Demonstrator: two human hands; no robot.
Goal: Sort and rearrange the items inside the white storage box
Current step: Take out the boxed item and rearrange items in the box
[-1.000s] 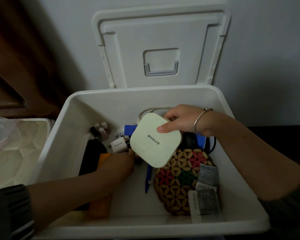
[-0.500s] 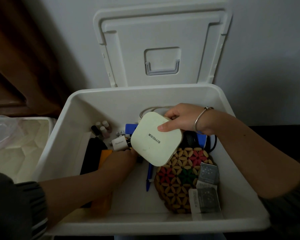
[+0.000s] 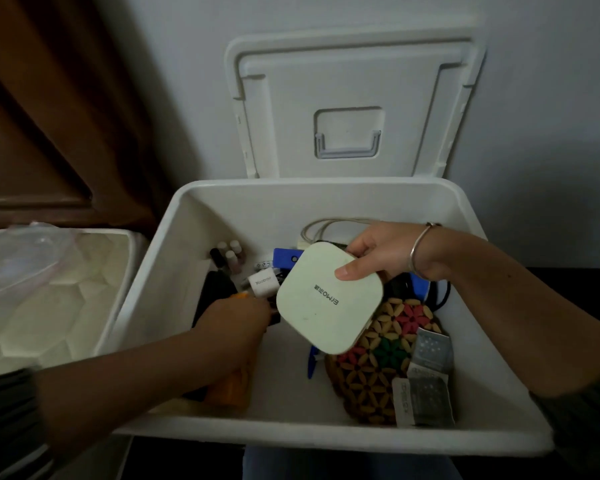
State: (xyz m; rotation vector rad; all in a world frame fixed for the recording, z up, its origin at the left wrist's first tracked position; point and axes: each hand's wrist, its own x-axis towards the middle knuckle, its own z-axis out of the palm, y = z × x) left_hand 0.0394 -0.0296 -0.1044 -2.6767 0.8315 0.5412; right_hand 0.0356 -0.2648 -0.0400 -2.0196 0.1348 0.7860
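The white storage box (image 3: pixel 174 271) stands open, its lid (image 3: pixel 354 98) leaning back against the wall. My right hand (image 3: pixel 385 251) grips a cream square device (image 3: pixel 326 299) by its far corner, thumb on top, and holds it tilted above the contents. My left hand (image 3: pixel 232 320) reaches into the left half, back upward, over an orange item (image 3: pixel 231 386) and beside a white adapter (image 3: pixel 264 284). Its fingertips are hidden, so what it holds cannot be told.
Inside lie small bottles (image 3: pixel 231 254), a black item (image 3: pixel 217 289), a blue piece (image 3: pixel 286 258), a pale cable (image 3: pixel 326 225), a blue pen (image 3: pixel 313 363), a flower-pattern woven mat (image 3: pixel 378 372) and silvery packets (image 3: pixel 426 393). A second bin with a plastic bag (image 3: pixel 49 306) stands to the left.
My view has shifted a little. Both hands and the cream device stay about where they were in the box.
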